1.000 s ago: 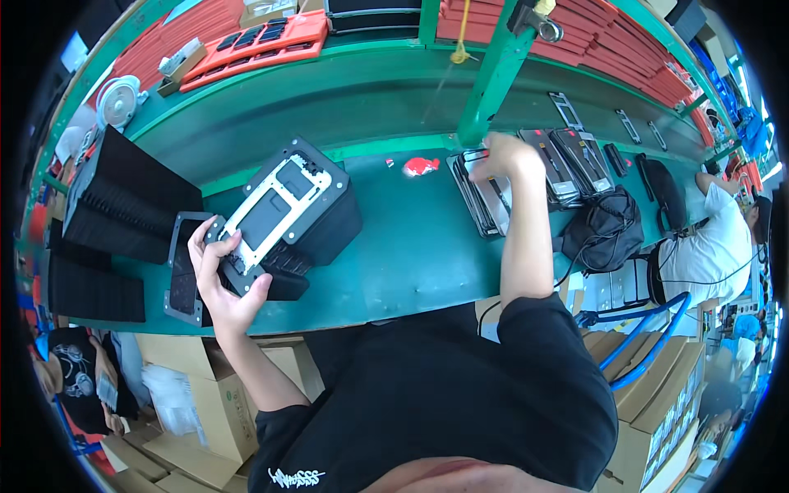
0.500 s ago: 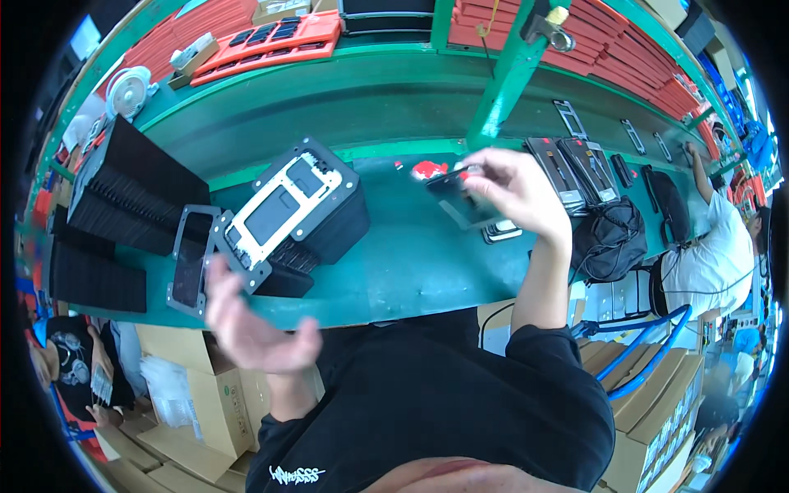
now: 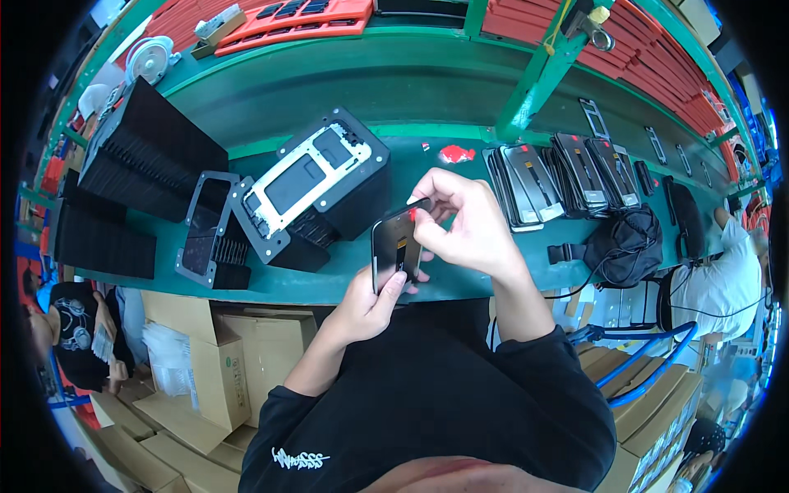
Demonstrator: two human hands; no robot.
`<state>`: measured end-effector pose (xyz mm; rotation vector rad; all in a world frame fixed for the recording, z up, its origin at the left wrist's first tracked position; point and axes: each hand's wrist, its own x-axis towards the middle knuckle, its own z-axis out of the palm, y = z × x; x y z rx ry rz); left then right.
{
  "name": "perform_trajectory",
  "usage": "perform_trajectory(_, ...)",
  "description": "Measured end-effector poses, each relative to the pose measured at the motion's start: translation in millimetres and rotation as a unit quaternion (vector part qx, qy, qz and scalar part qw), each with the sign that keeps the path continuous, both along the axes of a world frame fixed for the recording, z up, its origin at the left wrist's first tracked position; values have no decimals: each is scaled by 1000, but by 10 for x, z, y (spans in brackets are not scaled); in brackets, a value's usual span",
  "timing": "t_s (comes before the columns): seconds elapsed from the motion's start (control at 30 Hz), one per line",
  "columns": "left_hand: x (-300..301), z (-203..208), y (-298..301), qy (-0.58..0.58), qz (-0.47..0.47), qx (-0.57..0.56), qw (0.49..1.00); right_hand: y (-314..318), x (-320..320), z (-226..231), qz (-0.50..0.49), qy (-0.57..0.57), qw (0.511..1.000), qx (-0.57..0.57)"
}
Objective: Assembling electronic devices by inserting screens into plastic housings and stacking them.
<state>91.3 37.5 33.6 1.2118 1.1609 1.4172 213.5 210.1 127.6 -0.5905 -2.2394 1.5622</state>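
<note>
A dark phone screen (image 3: 385,246) is tilted up in front of my body, a small gold-and-black flex cable showing on its face. Gripping its lower end, my left hand (image 3: 368,308) has the thumb on that face. Up at the top edge, my right hand (image 3: 468,226) pinches a red tab (image 3: 412,214) between thumb and fingers. To the left, a pale metal phone frame (image 3: 261,215) sits in a black fixture on a stack of black plates (image 3: 362,193). Several similar screens (image 3: 514,197) stand in rows to the right.
Tall black tray stacks (image 3: 148,156) rise at the left of the green bench (image 3: 436,283). Red scraps (image 3: 456,154) lie near the back ledge. A black bag (image 3: 629,242) with a cable sits at right, a co-worker (image 3: 715,279) beyond. Cardboard boxes (image 3: 218,378) stand below.
The right hand has brought a dark panel from the bench's right side toward my body. My left hand, open before, has moved right and now holds the phone screen.
</note>
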Motion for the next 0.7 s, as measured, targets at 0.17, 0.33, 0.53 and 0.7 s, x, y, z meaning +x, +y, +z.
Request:
perform_trajectory(0.17,-18,65,-44,-67,-31,-20,997,41,34,-17,16,52,984,172)
perform_trajectory(0.33,-56,34,-100,-138,-80,-66,985,192,101,8,76,112,857,498)
perform_trajectory(0.53,-69,-14,-156,-129,-184,-210,952,321,36,-360,47,167,923,342)
perform_trajectory(0.7,20,-102,-182,-105,-201,-166,960,1012,-168,-831,-242,38,900,361)
